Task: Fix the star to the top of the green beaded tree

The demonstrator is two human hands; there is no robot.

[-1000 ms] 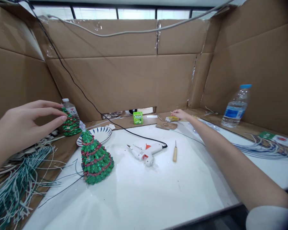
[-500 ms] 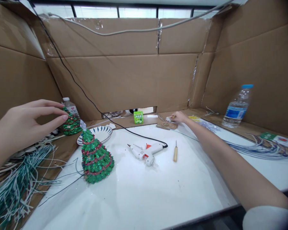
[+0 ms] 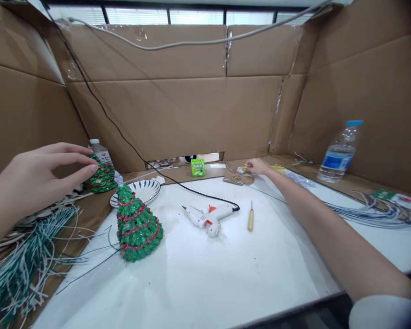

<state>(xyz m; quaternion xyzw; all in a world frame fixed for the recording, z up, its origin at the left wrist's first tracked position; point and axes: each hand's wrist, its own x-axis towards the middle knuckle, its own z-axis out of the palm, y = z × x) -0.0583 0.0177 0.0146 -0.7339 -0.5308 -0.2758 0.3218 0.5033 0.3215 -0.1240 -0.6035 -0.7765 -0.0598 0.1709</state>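
My left hand [image 3: 37, 176] hovers in the air at the left with its fingers spread and curved, holding nothing, in front of a small green sequined tree [image 3: 102, 175]. A larger green and red sequined tree [image 3: 136, 224] stands upright on the white table [image 3: 205, 283]. My right arm stretches far across to the back, where my right hand [image 3: 256, 166] pinches a small pale bundle [image 3: 241, 170] near the cardboard wall. A white glue gun [image 3: 209, 217] lies at the middle with its black cord, and a wooden-handled awl [image 3: 250, 219] lies just right of it.
Cardboard walls enclose the table. A patterned dish [image 3: 139, 191] sits behind the big tree, a small bottle [image 3: 101, 154] behind the small tree. Green and white strips [image 3: 23, 260] pile at the left. A green box [image 3: 197, 167], a water bottle [image 3: 339, 153] and blue-white strips [image 3: 370, 211] lie around.
My right hand has shifted a little left along the back edge and closed on the small bundle, leaving the yellow strips behind. My left hand has stayed still.
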